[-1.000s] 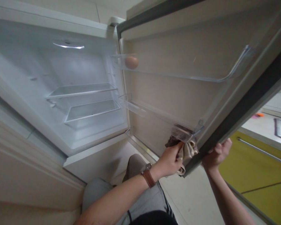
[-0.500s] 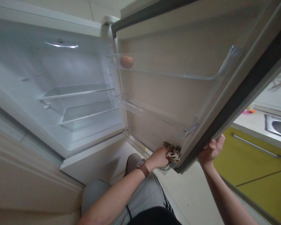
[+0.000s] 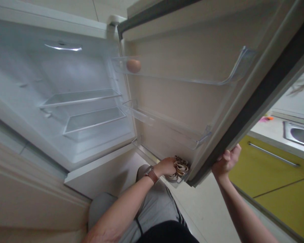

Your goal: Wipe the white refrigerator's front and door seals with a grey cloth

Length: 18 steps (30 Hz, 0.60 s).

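My left hand (image 3: pixel 166 166), with a brown-strapped watch (image 3: pixel 152 174) at its wrist, is closed on a bunched patterned cloth (image 3: pixel 180 167). The cloth is down in the lowest bin of the open fridge door (image 3: pixel 172 98), near the door's free edge. Part of the bin is hidden behind hand and cloth. My right hand (image 3: pixel 226 162) grips the free edge of that door, its fingers curled over the gasket side. Higher up, a brown egg (image 3: pixel 133 66) lies at the hinge end of the clear top door shelf (image 3: pixel 182 76).
On the left is the lit fridge interior (image 3: pixel 68 74) with glass shelves (image 3: pixel 93 120). A middle door shelf (image 3: pixel 167 130) crosses the door above my left hand. Beyond the door stand yellow-green cabinets (image 3: pixel 266 172) and a counter with a metal sink (image 3: pixel 300 133).
My left hand and the cloth have shifted slightly left along the lowest door bin. The right hand keeps its hold on the door edge. The whole view has shifted a little.
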{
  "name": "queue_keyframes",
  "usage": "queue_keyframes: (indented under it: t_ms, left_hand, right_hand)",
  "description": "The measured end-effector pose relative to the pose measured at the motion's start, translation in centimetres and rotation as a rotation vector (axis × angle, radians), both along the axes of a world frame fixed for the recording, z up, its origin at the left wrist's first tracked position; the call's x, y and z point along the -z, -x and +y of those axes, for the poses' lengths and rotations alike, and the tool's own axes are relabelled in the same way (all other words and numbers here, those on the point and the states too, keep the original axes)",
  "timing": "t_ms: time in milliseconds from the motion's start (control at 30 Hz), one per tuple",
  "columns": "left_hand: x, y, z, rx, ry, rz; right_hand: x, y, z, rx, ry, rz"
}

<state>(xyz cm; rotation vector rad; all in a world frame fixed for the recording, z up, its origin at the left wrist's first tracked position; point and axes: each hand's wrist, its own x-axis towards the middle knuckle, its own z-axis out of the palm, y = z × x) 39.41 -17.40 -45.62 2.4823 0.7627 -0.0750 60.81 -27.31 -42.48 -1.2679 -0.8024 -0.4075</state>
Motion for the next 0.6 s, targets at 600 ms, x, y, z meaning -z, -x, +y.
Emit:
queue_keyframes:
  t_ms: [600]
  left_hand:
    - [-0.7,0.6,1.3,-0.086,-0.239,0.208]
  right_hand:
    - [-0.3,0.7,-0.6,0.033,0.020,-0.018]
